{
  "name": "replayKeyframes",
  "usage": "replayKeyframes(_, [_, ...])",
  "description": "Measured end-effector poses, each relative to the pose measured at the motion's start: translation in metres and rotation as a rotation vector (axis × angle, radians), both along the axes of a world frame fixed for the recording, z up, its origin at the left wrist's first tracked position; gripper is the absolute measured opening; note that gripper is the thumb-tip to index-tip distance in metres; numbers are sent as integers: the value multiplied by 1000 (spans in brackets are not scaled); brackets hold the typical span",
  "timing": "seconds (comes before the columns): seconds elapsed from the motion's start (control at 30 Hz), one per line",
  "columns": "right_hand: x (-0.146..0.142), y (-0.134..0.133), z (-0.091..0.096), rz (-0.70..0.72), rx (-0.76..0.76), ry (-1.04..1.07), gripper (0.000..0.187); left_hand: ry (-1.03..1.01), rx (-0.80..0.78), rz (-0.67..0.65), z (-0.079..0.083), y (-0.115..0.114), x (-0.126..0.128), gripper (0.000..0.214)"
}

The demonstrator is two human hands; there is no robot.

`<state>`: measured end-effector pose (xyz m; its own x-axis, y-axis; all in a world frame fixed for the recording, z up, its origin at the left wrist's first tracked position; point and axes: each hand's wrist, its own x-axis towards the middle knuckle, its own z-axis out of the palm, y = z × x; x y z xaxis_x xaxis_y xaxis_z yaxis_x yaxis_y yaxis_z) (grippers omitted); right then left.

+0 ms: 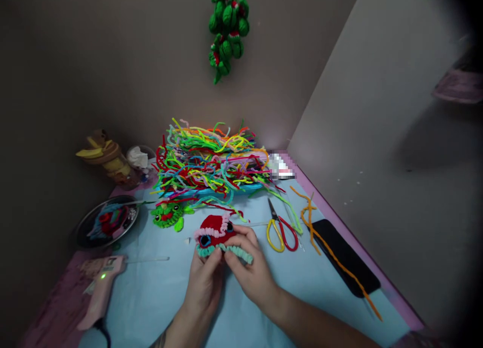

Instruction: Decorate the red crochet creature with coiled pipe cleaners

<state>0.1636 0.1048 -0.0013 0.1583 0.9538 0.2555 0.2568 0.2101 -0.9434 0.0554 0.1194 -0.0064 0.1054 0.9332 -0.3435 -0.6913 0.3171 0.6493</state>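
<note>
Both hands meet at the middle of the light blue table top (151,292). My left hand (206,280) and my right hand (249,267) are closed on a small red pipe-cleaner figure (214,230) with a pink fringe, a blue eye and a teal fuzzy strip (236,252) along its lower edge. The fingers of both hands pinch that teal strip against the figure. Part of the figure's underside is hidden by my fingers.
A big heap of coloured pipe cleaners (207,161) lies behind. Scissors (279,229), an orange pipe cleaner (328,252) and a black phone (345,257) are to the right. A green figure (168,215), a metal bowl (105,224) and a pink glue gun (100,287) are at left.
</note>
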Motion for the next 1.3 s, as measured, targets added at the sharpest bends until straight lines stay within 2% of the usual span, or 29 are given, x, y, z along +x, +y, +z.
replayKeyframes(0.3, [5, 3, 1, 30, 48, -94, 12, 28, 17, 68, 3, 2, -2, 40])
replayKeyframes(0.67, [3, 2, -2, 36, 38, -57, 10, -5, 35, 51, -5, 0, -3, 37])
replayKeyframes(1.03, [3, 2, -2, 62, 81, -42, 11, 29, 37, 20, 2, -3, -4, 40])
replayKeyframes(1.3, [3, -6, -1, 150, 171, -300, 23, 43, -16, 124, 4, -1, -4, 27])
